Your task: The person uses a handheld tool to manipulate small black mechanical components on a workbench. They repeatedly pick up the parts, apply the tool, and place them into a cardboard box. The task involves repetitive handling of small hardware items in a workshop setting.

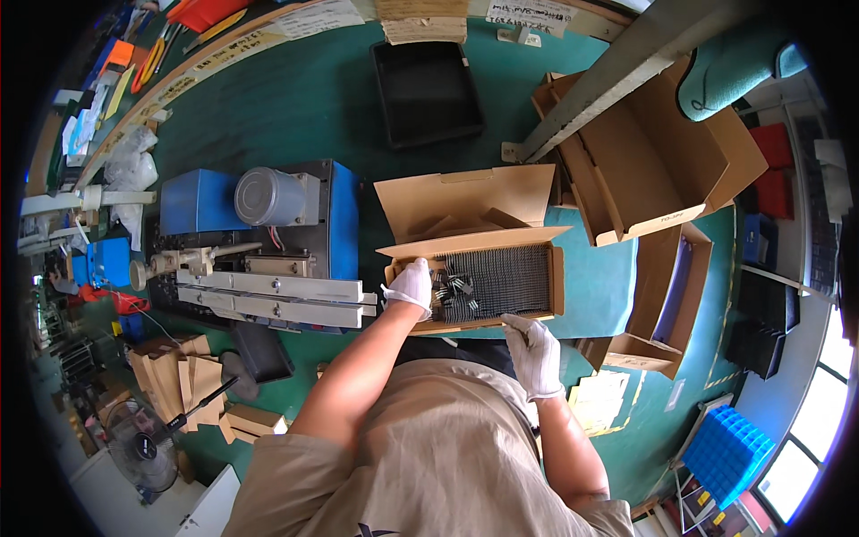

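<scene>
Carton [557, 279]: brown, flaps raised on its far side, directly before the person.
Parts [510, 277]: dark, slender, packed in close rows through the carton's middle and right.
Loose parts [455, 294]: jumbled inside the carton, toward its left end.
Left hand [412, 285]: white-gloved, over the carton's left end, fingers bent; whether they pinch a part cannot be told.
Right hand [535, 353]: white-gloved, just beside the carton's near wall, fingers drawn together, tips toward the rim; whether anything lies between them cannot be told.
Machine [344, 224]: blue and grey, left of the carton, with a round canister [267, 197] and paired pale rails [268, 309].
Tray [429, 94]: black, shallow, beyond the carton on the green worktop [268, 98].
Large box [644, 166]: brown, open, beyond the carton and to its right, near a grey post [595, 100].
Long box [642, 351]: brown, right of the carton, something purple inside.
Fan [143, 443]: well apart from the carton, left and nearward.
</scene>
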`<control>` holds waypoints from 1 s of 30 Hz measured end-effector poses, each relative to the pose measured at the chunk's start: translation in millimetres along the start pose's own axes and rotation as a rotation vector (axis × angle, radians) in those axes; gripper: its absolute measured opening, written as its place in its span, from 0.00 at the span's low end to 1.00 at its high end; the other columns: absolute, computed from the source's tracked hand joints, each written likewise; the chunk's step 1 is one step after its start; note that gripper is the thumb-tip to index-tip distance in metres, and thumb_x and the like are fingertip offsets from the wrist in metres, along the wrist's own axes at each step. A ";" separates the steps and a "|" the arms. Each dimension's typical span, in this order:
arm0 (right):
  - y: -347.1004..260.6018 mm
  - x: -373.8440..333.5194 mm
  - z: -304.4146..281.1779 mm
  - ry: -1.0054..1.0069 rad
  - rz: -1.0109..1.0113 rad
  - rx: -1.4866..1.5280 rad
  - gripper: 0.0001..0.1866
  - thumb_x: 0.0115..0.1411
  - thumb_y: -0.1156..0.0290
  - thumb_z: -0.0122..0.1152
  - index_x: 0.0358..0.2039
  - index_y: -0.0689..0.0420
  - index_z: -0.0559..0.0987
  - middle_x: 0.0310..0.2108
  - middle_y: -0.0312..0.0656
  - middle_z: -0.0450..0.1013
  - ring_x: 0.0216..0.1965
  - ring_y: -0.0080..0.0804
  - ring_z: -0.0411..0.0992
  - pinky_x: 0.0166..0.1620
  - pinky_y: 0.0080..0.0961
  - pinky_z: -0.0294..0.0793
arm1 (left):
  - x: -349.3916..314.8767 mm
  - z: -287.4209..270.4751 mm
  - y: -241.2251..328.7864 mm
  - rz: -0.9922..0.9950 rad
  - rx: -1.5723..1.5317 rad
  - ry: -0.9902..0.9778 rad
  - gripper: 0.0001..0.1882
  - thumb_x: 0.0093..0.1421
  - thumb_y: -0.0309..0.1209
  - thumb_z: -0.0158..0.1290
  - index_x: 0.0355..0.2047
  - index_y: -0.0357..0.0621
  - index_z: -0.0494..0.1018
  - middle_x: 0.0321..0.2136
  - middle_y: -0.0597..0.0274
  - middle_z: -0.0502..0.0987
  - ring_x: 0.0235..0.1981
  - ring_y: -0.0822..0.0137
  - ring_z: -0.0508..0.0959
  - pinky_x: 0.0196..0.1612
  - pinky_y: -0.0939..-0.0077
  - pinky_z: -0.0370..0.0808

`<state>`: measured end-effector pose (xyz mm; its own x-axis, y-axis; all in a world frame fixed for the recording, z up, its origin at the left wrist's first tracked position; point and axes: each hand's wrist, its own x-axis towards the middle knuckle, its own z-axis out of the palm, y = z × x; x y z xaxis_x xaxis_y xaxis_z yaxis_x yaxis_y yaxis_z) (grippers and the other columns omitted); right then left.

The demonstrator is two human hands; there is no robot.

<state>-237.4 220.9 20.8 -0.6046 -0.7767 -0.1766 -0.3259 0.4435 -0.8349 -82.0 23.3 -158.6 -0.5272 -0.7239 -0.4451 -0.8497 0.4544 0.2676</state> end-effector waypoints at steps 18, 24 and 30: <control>-43.4 28.7 35.2 -0.250 0.395 0.658 0.12 0.70 0.71 0.57 0.48 0.65 0.81 0.25 0.30 0.73 0.25 0.14 0.64 0.29 0.15 0.66 | -107.9 -173.4 45.6 -0.173 -1.335 -0.618 0.26 0.71 0.52 0.48 0.42 0.38 0.75 0.28 0.64 0.78 0.21 0.75 0.78 0.21 0.83 0.68; -53.1 20.7 51.7 -0.191 0.314 0.426 0.12 0.68 0.70 0.59 0.44 0.65 0.82 0.27 0.36 0.75 0.28 0.21 0.69 0.35 0.22 0.72 | -123.8 -160.7 39.9 0.045 -1.120 -0.480 0.19 0.70 0.43 0.51 0.33 0.38 0.76 0.23 0.65 0.77 0.20 0.75 0.76 0.23 0.79 0.71; -56.6 5.3 63.5 -0.121 0.142 0.285 0.11 0.67 0.71 0.60 0.44 0.64 0.81 0.36 0.42 0.78 0.38 0.24 0.73 0.44 0.23 0.73 | -127.2 -162.2 25.3 0.158 -1.012 -0.401 0.17 0.69 0.38 0.52 0.30 0.37 0.76 0.21 0.64 0.76 0.19 0.73 0.77 0.23 0.77 0.72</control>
<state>-176.0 163.2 34.0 -0.5329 -0.7713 -0.3479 -0.0177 0.4212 -0.9068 -37.9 42.7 43.3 -0.7455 -0.3908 -0.5400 -0.4832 -0.2413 0.8416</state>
